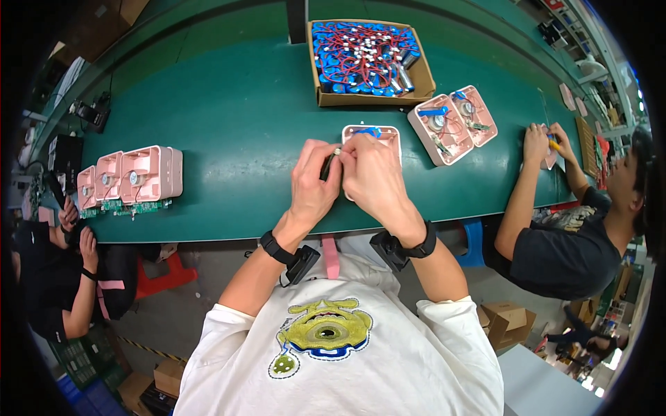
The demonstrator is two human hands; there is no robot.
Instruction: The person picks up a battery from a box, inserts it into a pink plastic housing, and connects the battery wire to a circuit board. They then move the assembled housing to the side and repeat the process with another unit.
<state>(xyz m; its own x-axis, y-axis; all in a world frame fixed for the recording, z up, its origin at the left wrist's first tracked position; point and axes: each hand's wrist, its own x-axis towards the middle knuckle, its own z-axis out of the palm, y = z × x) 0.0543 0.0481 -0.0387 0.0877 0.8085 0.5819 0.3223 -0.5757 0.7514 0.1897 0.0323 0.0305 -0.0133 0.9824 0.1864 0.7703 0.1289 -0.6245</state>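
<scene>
My left hand (313, 177) is closed on a thin, dark, board-like piece (327, 167), seen nearly edge-on. At its upper end a small white connector (337, 151) shows between the fingertips of both hands. My right hand (375, 175) meets the left there with its fingers pinched; what they grip is hidden. Just beyond and partly beneath the right hand lies an open pink housing (394, 139) on the green table. A blue battery (370, 131) sits at the far side of that housing.
A cardboard box (374, 100) of blue batteries with red wires stands at the back. Two pink housings (444, 128) holding speakers and batteries lie right; several pink housings (149, 173) with green boards stand left. Co-workers sit at both sides, one person's hands (538, 142) working at right.
</scene>
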